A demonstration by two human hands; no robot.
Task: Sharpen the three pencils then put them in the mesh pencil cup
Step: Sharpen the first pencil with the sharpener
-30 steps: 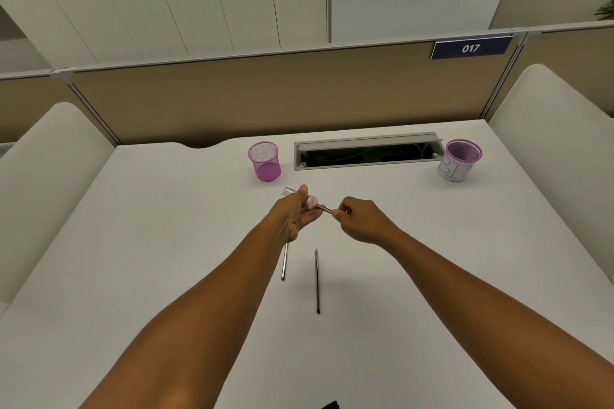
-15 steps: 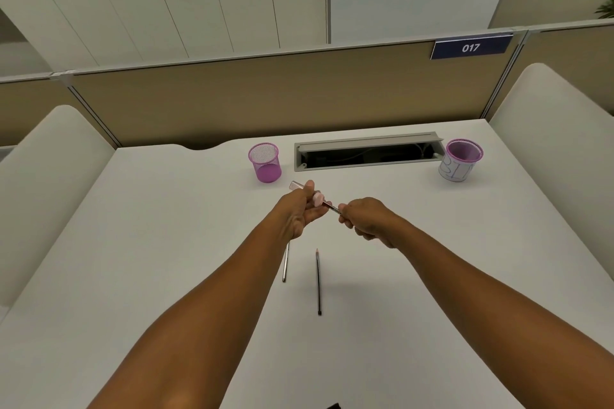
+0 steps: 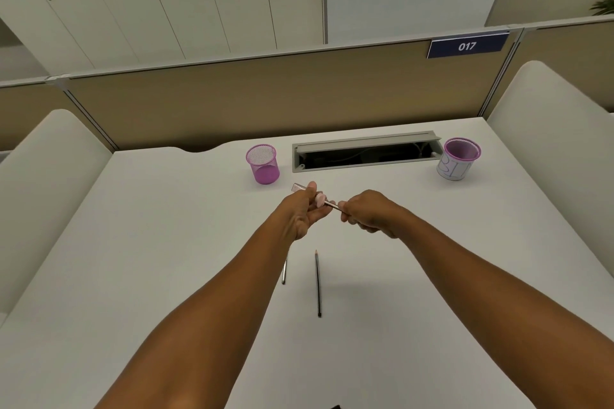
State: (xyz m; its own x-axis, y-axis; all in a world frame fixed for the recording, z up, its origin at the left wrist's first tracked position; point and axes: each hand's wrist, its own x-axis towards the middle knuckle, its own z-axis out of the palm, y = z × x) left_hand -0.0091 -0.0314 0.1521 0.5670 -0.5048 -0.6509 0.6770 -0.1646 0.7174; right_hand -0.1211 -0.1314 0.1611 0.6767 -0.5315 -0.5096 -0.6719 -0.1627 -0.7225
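My left hand (image 3: 304, 212) grips a small pink sharpener (image 3: 319, 198) with a clear shavings case above the white desk. A pencil (image 3: 333, 205) sticks into the sharpener from the right, and my right hand (image 3: 370, 212) grips its shaft; most of the shaft is hidden in the fist. Two more pencils lie on the desk below my hands: a dark pencil (image 3: 318, 282) with its tip pointing away, and a grey pencil (image 3: 284, 271) partly hidden under my left wrist. The pink mesh pencil cup (image 3: 262, 163) stands behind my left hand.
A second pink cup wrapped in white paper (image 3: 458, 159) stands at the back right. An open cable tray (image 3: 365, 152) is set into the desk between the cups. Beige partitions and padded side panels enclose the white desk (image 3: 159, 242).
My right hand has rolled at the wrist around the pencil while the left hand stays on the sharpener. Both hands sit in nearly the same place.
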